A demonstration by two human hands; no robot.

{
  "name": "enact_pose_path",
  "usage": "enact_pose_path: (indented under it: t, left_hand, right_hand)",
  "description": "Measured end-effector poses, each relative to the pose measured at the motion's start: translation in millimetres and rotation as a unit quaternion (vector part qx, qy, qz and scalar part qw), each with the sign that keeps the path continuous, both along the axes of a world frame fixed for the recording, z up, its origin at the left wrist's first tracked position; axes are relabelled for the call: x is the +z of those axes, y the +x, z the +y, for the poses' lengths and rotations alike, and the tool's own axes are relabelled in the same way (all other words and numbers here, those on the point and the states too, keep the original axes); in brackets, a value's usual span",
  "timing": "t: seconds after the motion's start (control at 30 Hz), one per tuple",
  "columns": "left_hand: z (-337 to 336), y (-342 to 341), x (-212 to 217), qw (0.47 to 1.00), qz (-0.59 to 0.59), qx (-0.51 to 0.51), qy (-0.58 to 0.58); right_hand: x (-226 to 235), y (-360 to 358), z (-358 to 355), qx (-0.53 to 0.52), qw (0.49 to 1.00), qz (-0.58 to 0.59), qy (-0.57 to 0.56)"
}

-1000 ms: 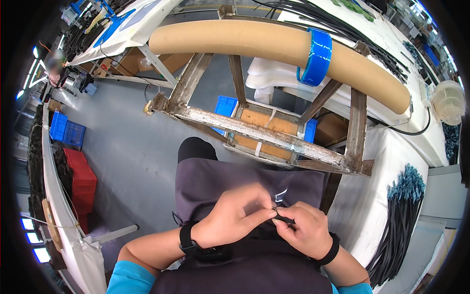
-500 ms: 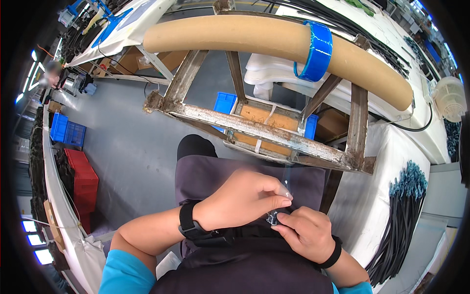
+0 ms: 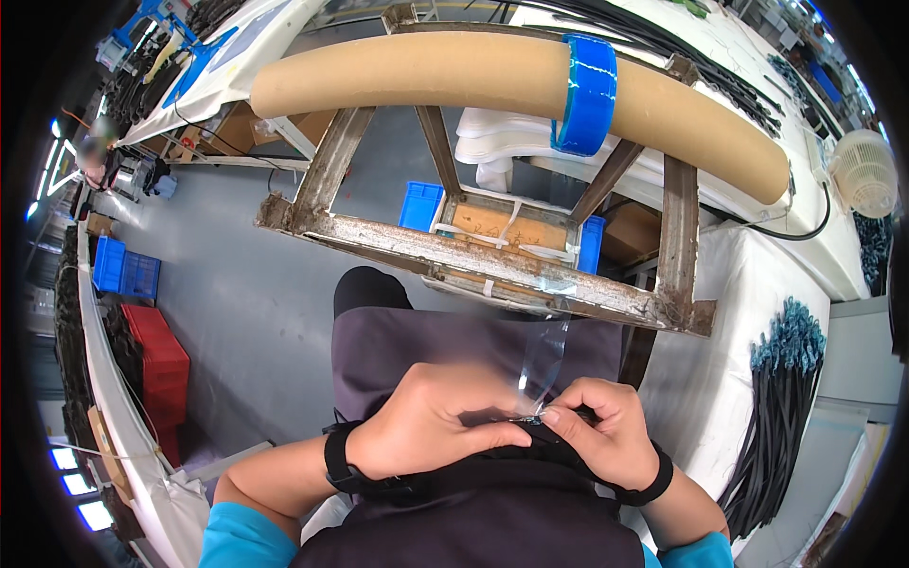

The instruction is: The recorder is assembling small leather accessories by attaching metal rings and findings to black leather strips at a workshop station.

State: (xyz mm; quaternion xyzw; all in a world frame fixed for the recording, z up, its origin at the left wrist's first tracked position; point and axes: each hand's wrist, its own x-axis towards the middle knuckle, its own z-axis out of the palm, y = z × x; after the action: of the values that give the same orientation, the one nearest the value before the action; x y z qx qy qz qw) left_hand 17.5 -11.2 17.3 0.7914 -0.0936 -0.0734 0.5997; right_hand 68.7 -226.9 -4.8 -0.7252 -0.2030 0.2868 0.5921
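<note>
In front of my lap, my left hand point(image 3: 431, 421) and my right hand point(image 3: 606, 431) meet with thumbs and fingertips pinched together. Between them is the small end of a black strap point(image 3: 532, 419), mostly covered by my fingers. From that end a strip of clear film point(image 3: 546, 352) stretches up and away toward the metal frame, shiny and see-through. My right thumb and forefinger press where film and strap meet. The fingers of my left hand close on the same spot from the other side, partly blurred.
A rusty metal frame point(image 3: 454, 248) stands ahead, carrying a long cardboard tube point(image 3: 417, 71) with a blue tape roll point(image 3: 589, 95) around it. Black straps with film-wrapped ends point(image 3: 772, 445) lie on the white-covered table at right. Red crates point(image 3: 156, 364) and blue crates point(image 3: 128, 268) stand left.
My left hand has come down and left from above the strap end to beside it. The clear strip now shows wider and longer. The view has shifted slightly.
</note>
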Motion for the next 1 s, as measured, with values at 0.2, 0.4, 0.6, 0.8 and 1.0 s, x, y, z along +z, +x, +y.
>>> enact_pose_path:
  t: [0.2, 0.4, 0.6, 0.8, 1.0]
  left_hand:
    - [-10.1, -5.0, -2.3, 0.998, 0.002, 0.051, 0.023]
    - [-6.4, -10.9, -22.2, 0.967, 0.170, 0.094, -0.165]
    - [-7.5, -2.7, -16.7, 0.941, 0.233, 0.074, -0.232]
    - [-6.4, 7.1, -10.6, 0.978, 0.132, 0.010, -0.163]
    - [-3.3, 4.9, -5.3, 0.998, -0.033, -0.032, -0.047]
  right_hand:
    - [-5.6, -3.0, -1.5, -0.011, 0.978, 0.207, 0.030]
    - [6.4, -14.7, 6.4, 0.004, 1.000, -0.007, -0.025]
    - [-5.4, -17.5, -0.1, 0.023, 0.927, -0.374, -0.013]
    - [15.4, -10.4, -3.8, 0.045, 0.937, -0.340, -0.064]
    - [18.6, 4.1, -4.2, 0.060, 0.979, -0.190, -0.038]
